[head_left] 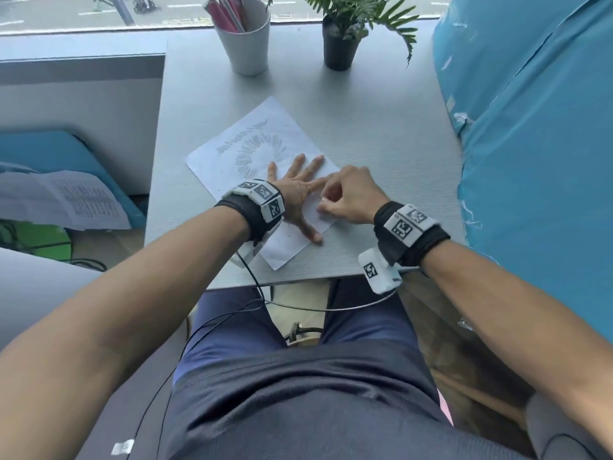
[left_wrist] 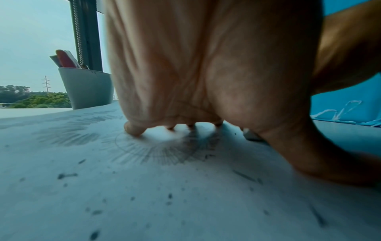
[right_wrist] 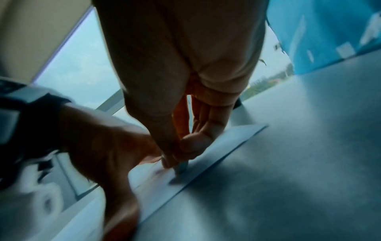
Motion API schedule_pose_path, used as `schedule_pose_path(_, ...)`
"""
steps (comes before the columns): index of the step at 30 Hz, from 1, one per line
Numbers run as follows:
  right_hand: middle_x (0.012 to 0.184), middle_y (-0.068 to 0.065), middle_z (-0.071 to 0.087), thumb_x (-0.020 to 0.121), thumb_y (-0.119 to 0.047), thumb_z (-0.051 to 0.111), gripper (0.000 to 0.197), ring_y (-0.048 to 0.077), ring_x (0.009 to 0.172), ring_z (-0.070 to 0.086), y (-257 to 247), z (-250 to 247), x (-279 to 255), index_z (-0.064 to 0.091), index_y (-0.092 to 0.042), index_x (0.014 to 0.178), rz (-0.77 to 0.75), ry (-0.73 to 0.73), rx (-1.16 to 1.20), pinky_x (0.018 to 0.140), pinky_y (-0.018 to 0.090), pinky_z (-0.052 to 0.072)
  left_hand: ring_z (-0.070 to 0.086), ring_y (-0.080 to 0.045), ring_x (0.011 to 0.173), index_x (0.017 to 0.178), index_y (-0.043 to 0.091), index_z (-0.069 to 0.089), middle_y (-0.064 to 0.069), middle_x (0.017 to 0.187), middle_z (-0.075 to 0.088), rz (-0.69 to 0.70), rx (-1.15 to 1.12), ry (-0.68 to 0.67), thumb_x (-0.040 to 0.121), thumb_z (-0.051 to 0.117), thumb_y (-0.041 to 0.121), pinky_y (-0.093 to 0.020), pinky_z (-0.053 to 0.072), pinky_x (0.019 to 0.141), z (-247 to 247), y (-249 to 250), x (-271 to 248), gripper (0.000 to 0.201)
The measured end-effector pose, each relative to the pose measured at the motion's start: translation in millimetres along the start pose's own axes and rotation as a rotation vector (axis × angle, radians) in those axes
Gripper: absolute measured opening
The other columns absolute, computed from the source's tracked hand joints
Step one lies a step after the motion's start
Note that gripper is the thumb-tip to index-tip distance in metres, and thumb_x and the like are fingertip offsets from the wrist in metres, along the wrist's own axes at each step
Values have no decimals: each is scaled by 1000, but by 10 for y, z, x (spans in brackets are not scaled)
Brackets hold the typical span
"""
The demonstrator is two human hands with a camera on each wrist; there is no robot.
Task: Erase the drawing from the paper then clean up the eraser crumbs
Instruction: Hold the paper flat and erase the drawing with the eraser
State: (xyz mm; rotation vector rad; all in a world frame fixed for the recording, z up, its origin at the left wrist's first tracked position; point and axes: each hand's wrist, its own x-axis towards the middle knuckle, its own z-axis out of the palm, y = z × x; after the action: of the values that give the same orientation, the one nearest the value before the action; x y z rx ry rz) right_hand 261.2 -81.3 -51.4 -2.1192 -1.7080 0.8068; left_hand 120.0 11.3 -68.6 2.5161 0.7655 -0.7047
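A white paper lies askew on the grey table, with a ring of pencil strokes, the drawing, on its far half. My left hand presses flat on the paper with fingers spread, just below the drawing. Dark eraser crumbs are scattered over the sheet. My right hand is beside the left, over the paper's right edge, pinching a small pale eraser. The eraser's tip touches the paper. In the head view the fingers mostly hide the eraser.
A white cup of pencils and a black plant pot stand at the table's far side. A blue plastic-wrapped bulk borders the table's right edge. Printed sheets lie off to the left. Cables hang below the table's front edge.
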Motion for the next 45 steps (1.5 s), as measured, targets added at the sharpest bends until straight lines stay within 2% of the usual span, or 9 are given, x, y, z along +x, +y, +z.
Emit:
schedule_pose_path(9, 73, -3, 74, 72, -22, 83, 9, 3, 65, 65, 48, -71, 3, 80, -16, 79, 11, 2, 32, 59, 13, 49, -33, -27, 146, 154, 47, -14, 9, 160, -33, 1, 11, 5, 48, 80, 79, -77, -11, 108, 2, -2, 8, 145)
schedule_pose_path(12, 73, -2, 73, 71, -22, 82, 10, 5, 65, 64, 183, -238, 130, 79, -15, 78, 121, 125, 86, 61, 16, 50, -32, -27, 147, 153, 48, -14, 9, 161, -32, 2, 6, 10, 48, 81, 78, -78, -10, 107, 4, 1, 2, 145)
schedule_pose_path(16, 71, -6, 72, 72, -22, 83, 7, -2, 62, 62, 45, -14, 10, 78, -19, 77, 18, 13, 40, 55, 6, 44, -33, -27, 147, 154, 46, -13, 9, 160, -33, -7, 13, 1, 48, 79, 79, -78, -9, 108, 14, 6, 10, 145)
schedule_pose_path(27, 76, -2, 73, 74, -21, 81, 10, -3, 63, 60, 95, -135, 52, 79, -15, 81, 51, 6, 15, 55, 6, 42, -33, -27, 147, 154, 47, -14, 9, 161, -33, -13, 12, 1, 48, 80, 79, -78, -10, 107, 3, 10, 4, 146)
schedule_pose_path(30, 75, -1, 73, 74, -19, 79, 9, 7, 67, 65, 102, -203, 86, 79, -12, 79, 105, 91, 24, 61, 15, 50, -32, -27, 147, 154, 46, -14, 9, 161, -33, -20, 15, -6, 48, 79, 80, -79, -8, 107, -5, 17, -18, 146)
schedule_pose_path(34, 73, -2, 71, 75, -20, 78, 8, 6, 66, 63, -39, -31, -67, 78, -12, 77, 10, -72, -28, 60, 17, 50, -33, -27, 147, 153, 45, -17, 8, 160, -34, -16, 20, -1, 48, 79, 80, -79, -7, 108, -9, 18, -9, 147)
schedule_pose_path(38, 73, 0, 70, 71, -22, 77, 14, 11, 72, 65, 109, -235, 84, 78, -11, 80, 156, 91, 11, 63, 18, 46, -32, -27, 147, 154, 47, -14, 9, 161, -32, -18, -4, 0, 48, 81, 77, -79, -9, 107, -3, 35, -35, 145)
schedule_pose_path(41, 71, 3, 72, 73, -19, 76, 11, 15, 69, 67, -80, -18, -59, 77, -9, 74, 29, -42, -57, 62, 25, 52, -33, -27, 146, 154, 44, -15, 9, 160, -34, -25, 6, 2, 49, 81, 78, -79, -8, 108, -11, 46, -20, 147)
schedule_pose_path(45, 75, 2, 74, 72, -22, 79, 13, 7, 66, 62, 16, -159, 11, 79, -11, 81, 86, -28, -16, 57, 16, 48, -33, -27, 147, 154, 46, -14, 9, 161, -33, -24, -2, 3, 46, 81, 79, -79, -8, 107, -7, 31, -23, 147)
